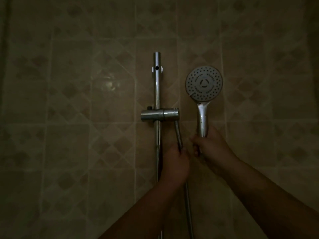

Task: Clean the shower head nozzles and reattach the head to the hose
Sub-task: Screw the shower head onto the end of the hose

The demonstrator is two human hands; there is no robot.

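Beside the wall rail (156, 94), the right hand (209, 145) grips the shower head (204, 83) upright by its handle; the left hand (174, 163) is closed around the hose (178, 135).

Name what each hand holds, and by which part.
The right hand has its grip on the lower end of the shower head handle. The left hand grips the hose below the slider bracket.

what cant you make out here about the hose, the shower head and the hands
- Head view: hose end and shower head handle base, hidden inside the left hand and right hand; joined or apart, cannot tell.
- Nozzles: too dim and small to judge clean.
- Lower hose: lost in shadow, cut by the bottom edge.
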